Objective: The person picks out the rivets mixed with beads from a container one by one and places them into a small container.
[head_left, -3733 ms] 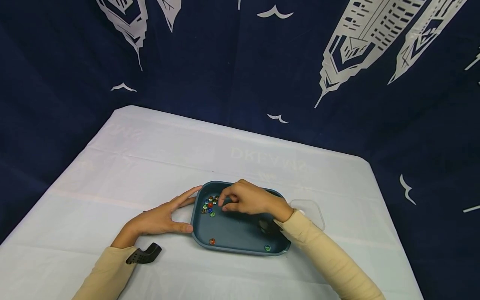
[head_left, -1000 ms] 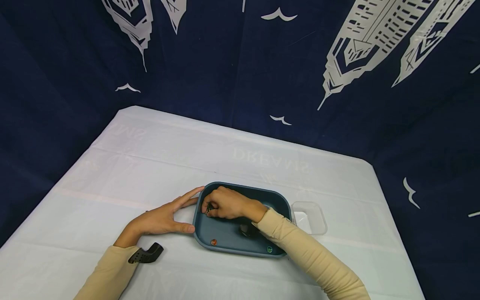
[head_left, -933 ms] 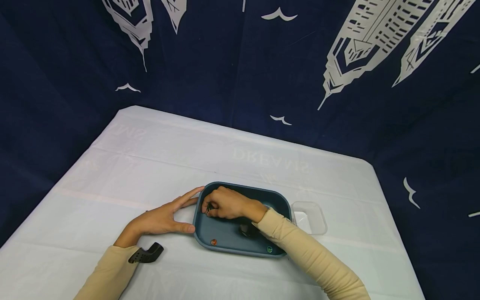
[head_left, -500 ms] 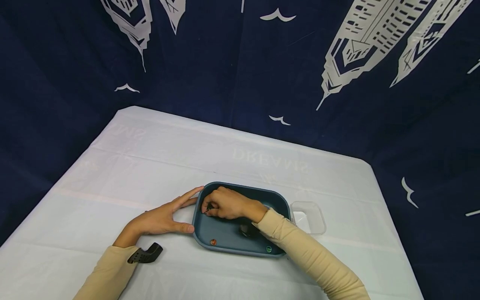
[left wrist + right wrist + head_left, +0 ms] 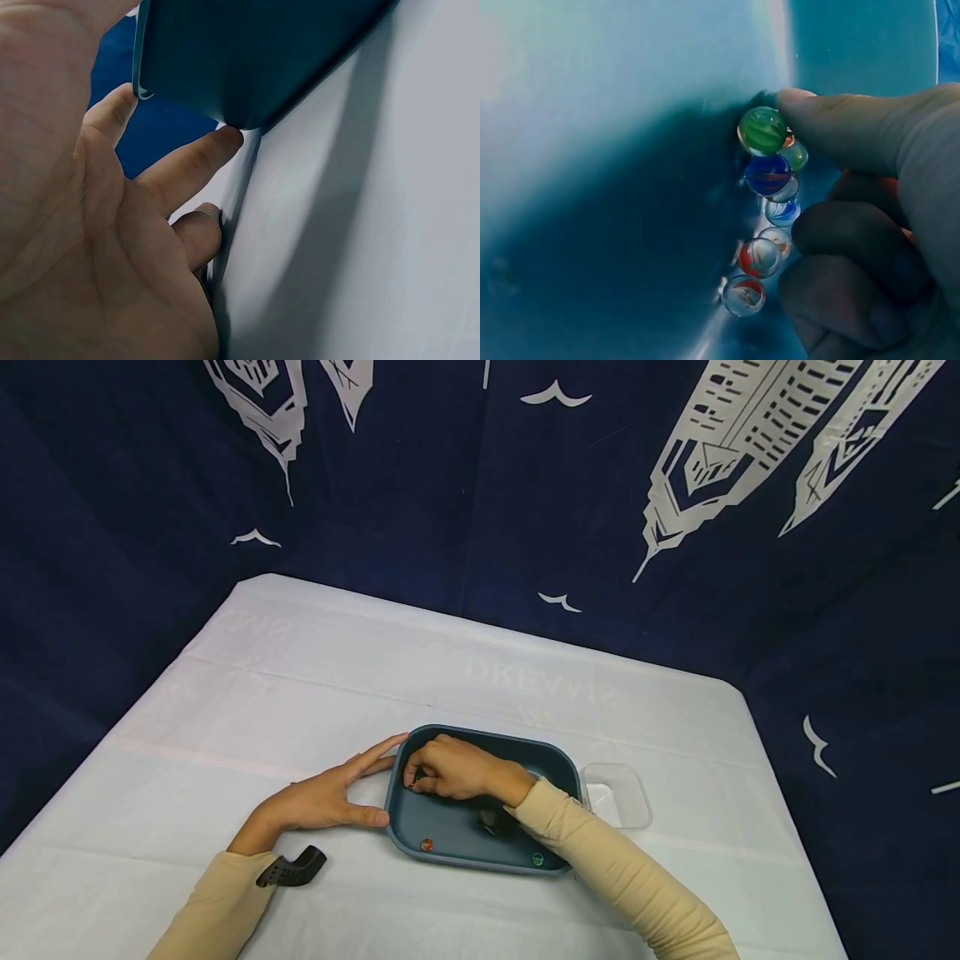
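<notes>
My left hand point(image 5: 318, 797) rests against the left end of the blue-grey tray point(image 5: 480, 862), fingers and thumb spread and straight. In the left wrist view the fingertips point(image 5: 231, 136) touch the tray's outside. My right hand point(image 5: 457, 768) reaches inside the tray's left end, its fingers curled round several glass marbles. Up close, the thumb tip point(image 5: 799, 97) meets a green marble point(image 5: 763, 130). Below it lie a dark blue marble point(image 5: 768, 175) and red-streaked clear marbles point(image 5: 760, 257), bunched beside the curled fingers. The palm hides part of the group.
Apart from the group, an orange marble point(image 5: 427, 845) and a green marble point(image 5: 537, 859) lie near the tray's front wall. A clear plastic box point(image 5: 630, 797) stands against the tray's right end. White cloth point(image 5: 337, 643) covers the table, before a dark blue curtain point(image 5: 420, 510).
Since the oldest frame my right hand has moved left and lowered onto the marble group, its fingers curling in. Over the last second both hands stay almost still.
</notes>
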`<state>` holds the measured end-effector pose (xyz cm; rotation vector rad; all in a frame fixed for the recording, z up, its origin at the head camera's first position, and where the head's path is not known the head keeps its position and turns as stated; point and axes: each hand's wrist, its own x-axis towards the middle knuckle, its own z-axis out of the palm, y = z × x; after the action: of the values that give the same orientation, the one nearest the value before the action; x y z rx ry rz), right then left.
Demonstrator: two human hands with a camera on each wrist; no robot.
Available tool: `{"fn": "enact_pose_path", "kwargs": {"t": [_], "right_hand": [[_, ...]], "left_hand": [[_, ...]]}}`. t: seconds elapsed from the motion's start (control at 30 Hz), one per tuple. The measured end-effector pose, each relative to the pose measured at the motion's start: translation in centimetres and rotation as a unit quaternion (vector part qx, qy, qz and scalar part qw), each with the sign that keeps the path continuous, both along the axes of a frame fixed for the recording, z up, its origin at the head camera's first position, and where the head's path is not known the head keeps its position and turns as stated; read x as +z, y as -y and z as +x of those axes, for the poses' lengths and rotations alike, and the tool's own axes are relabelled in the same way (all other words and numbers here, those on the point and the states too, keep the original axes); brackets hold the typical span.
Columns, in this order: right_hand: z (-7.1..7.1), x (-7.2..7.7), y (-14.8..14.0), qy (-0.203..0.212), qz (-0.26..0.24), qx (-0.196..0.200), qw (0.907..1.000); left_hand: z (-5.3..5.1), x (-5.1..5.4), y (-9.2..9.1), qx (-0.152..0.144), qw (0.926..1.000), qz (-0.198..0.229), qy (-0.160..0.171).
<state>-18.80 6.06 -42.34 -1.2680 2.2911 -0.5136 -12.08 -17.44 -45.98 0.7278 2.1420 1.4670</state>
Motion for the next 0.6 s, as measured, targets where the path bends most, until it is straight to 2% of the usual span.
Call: {"fn": "enact_pose_path", "kwargs": {"t": [0.6], "right_hand": [[0.03, 0.6, -0.67, -0.006, -0.003, -0.01, 0.9999]], "left_hand": [[0.07, 0.14, -0.03, 0.008, 0.9999, -0.007, 0.009]]}}
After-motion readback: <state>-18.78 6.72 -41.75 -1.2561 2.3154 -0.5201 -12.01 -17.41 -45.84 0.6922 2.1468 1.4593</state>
